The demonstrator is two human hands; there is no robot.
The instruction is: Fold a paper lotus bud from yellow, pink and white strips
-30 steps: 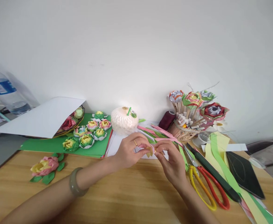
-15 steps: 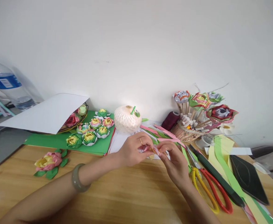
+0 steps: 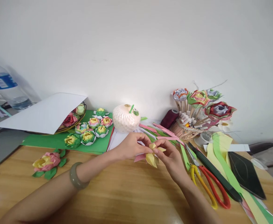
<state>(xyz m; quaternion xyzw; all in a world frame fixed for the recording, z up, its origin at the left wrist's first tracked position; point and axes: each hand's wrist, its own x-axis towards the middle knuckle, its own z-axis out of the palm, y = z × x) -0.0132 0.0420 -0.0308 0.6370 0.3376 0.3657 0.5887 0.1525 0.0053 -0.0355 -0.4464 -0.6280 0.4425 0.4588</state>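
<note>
Between both hands, above the wooden table, is a folded paper flower [image 3: 151, 159] with yellow pointed petals and a pink one sticking out to the left. My left hand [image 3: 134, 145], with a ring on it and a bangle at the wrist, pinches the flower from the left. From the right, my right hand [image 3: 171, 158] grips it with thumb and fingers closed on the petals. The fingers hide part of the flower. Behind the hands lie pink paper strips [image 3: 168, 132] and a white wrapped fruit-shaped object [image 3: 126, 118].
Scissors [image 3: 208, 186] with yellow and red handles lie right, beside a dark green cutter-like tool [image 3: 217, 174] and paper strips [image 3: 222, 161]. A basket of paper flowers [image 3: 185, 130] and a thread spool [image 3: 169, 119] stand behind. Finished flowers [image 3: 88, 137] rest on green paper [image 3: 43, 142], left.
The paper flower has been turned, so its yellow petals now face me; before, mostly pink and white edges showed. Both hands still hold it. The view has shifted slightly.
</note>
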